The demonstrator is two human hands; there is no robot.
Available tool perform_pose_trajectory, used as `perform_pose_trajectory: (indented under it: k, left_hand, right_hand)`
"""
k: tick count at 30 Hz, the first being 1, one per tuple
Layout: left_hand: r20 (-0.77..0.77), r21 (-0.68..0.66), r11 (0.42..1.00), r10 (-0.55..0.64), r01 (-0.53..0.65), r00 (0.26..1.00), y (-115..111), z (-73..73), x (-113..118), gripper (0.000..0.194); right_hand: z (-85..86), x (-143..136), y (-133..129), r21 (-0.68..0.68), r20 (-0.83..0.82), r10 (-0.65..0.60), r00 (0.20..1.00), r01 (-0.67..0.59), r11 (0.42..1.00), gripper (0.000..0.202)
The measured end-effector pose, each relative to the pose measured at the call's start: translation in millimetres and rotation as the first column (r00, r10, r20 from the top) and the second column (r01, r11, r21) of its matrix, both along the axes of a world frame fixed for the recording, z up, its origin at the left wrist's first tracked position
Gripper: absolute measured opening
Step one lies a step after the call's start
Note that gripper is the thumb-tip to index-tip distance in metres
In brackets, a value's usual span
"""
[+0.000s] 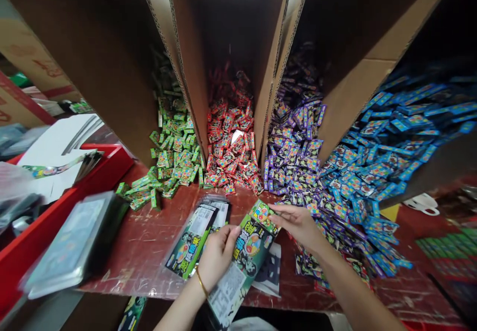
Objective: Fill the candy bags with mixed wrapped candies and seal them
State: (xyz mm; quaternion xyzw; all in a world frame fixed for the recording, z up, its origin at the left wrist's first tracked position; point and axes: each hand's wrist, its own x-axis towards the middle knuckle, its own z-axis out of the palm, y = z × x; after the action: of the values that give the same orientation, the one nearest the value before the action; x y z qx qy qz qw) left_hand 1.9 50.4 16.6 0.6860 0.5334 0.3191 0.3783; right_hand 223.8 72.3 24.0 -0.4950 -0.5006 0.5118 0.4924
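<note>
Left hand point(219, 249) gripping a printed pack point(228, 290), lower centre, right hand point(301, 227) pinching a green packet point(261, 211) (at the pack's top)

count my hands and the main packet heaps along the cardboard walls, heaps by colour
Green heap: 1
Red heap: 1
Purple heap: 1
Blue heap: 1
Hands, left hand and right hand: 2
Total: 6

Reaching in from the lower edge with left forearm point(182, 298) and right forearm point(346, 281), both bare and slanting inward. Gripping with the left hand point(219, 247), thumb point(234, 235) laid on top, fingers mostly hidden. Pinching with the right hand point(300, 224), slightly higher and close by, thumb and index finger point(282, 208) pointing leftward.
</note>
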Motion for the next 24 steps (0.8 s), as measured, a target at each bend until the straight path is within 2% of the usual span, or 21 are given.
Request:
perform_pose_trajectory:
  k: [5,11,17,24]
  left_hand:
    - [-0.004,-0.014,1.0,0.0,0.0,1.0,3.8,2.7,0.8,0.038]
    - [0.063,-0.065,0.997,-0.034,0.038,0.997,10.5,-0.1,0.0,0.038]
    - [0.078,-0.095,0.995,0.028,-0.021,0.997,8.7,-7.5,3.2,0.039]
    - [-0.022,-0.062,0.998,0.029,-0.031,0.999,7.1,-3.5,6.0,0.041]
  right_hand:
    - [-1.7,2.5,1.4,-0.021,-0.021,-0.088,0.996,0.088,0.996,0.027]
    - [0.4,0.7,8.1,-0.042,-0.03,-0.018,0.999,0.016,0.999,0.031]
    - [-8.6,0.8,9.2,0.008,0.01,-0.101,0.995,0.101,0.995,0.032]
    - [-10.4,6.9,0.1,-0.029,0.048,0.018,0.999,-0.017,0.999,0.029]
